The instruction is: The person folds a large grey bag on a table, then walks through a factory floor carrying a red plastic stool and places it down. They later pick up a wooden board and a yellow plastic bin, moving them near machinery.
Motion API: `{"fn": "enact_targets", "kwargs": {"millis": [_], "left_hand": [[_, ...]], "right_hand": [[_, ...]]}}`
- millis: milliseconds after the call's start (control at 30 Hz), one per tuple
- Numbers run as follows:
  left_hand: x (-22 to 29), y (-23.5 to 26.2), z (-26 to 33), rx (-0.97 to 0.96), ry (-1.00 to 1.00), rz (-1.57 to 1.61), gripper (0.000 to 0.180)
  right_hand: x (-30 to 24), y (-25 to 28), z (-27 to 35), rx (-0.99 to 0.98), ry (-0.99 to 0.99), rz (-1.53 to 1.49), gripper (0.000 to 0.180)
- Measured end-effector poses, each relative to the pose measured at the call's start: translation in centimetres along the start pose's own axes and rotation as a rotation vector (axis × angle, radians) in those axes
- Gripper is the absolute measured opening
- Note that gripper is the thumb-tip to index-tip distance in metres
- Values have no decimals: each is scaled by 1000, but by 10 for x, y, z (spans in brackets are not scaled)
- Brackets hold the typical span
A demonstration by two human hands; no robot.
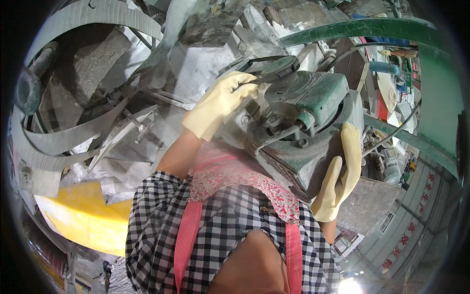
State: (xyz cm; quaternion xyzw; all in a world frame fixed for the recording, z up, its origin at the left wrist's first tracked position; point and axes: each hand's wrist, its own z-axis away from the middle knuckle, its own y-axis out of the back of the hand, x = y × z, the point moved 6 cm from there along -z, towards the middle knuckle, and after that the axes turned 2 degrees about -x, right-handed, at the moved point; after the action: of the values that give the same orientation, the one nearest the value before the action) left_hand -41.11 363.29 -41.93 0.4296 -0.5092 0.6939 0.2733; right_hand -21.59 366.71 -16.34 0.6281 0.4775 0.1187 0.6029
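Observation:
A dusty green electric motor, bolted on a grey metal base, stands right in front of me. My left hand, in a cream rubber glove, is closed at the near edge of a dark rounded metal part beside the motor; the fingertips are partly hidden there. Against the right side of the motor's base lies my right hand, gloved alike, with fingers stretched and thumb apart. A cable runs into the motor between both hands. Below it, the layered lower edge of the base faces my apron.
On the left, a wide grey belt curves around a dusty metal plate. A yellow panel lies lower left. Green curved framework arches at upper right. Loose cables and a cluttered shelf are at the right.

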Motion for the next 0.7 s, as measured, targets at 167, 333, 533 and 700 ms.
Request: {"fn": "enact_targets", "kwargs": {"millis": [167,333,533,700], "left_hand": [[3,3,-7,-151,82,150,25],[15,0,-12,-155,138,193,32],[-1,21,-15,-185,24,142,48],[-25,83,-13,-31,-156,-274,44]], "right_hand": [[5,2,-7,-3,-4,-28,44],[13,0,-11,-14,-28,-87,44],[21,-7,-15,-10,47,-55,43],[21,-11,-15,23,35,-115,41]]}}
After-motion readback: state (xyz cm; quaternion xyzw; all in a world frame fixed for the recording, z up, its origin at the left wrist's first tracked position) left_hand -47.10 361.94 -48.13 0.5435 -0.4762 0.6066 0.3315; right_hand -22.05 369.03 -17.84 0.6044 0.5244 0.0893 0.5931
